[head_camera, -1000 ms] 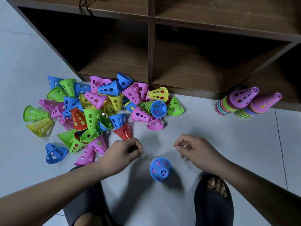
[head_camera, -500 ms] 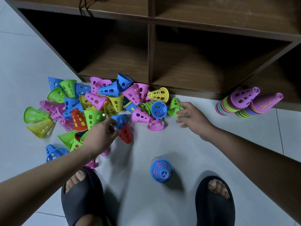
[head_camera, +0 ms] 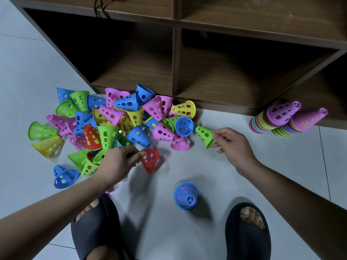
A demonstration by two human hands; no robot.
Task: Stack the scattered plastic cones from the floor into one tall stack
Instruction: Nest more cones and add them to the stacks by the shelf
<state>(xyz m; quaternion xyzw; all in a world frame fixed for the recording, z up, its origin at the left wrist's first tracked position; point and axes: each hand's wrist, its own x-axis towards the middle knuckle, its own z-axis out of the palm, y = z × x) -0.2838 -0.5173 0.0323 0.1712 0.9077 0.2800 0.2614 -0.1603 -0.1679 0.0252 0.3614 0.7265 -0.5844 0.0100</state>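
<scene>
Nearest, two dark slippers [head_camera: 247,235] stand on the pale floor [head_camera: 169,239]. Between them, a little farther out, the stack [head_camera: 186,196] being built stands upright with a blue cone on top. It stands where it did a second ago.

The left hand [head_camera: 117,164] is beyond the left slipper at the near edge of the pile. Its thumb and fingers [head_camera: 138,153] pinch a red cone [head_camera: 150,160], which is blurred by motion. Half a second ago this hand was reaching over the pile with the red cone still lying against it. The cone has now come away toward the person and sits clear of the other cones.

The right hand [head_camera: 232,145] is across from it, its fingers curled, pinching the wide rim of a green cone [head_camera: 205,136] whose narrow end points back at the pile. Half a second ago that cone lay against the pile's right edge with the hand just touching it. Hand and cone have since drawn right and nearer, just beside the pile. A second ago both hands were down beside the stack.

Farther off, the pile [head_camera: 112,124] of mixed cones lies scattered before the wooden shelf [head_camera: 174,62]. At far right, two finished stacks [head_camera: 277,119] with purple tops stand together against the shelf's foot.
</scene>
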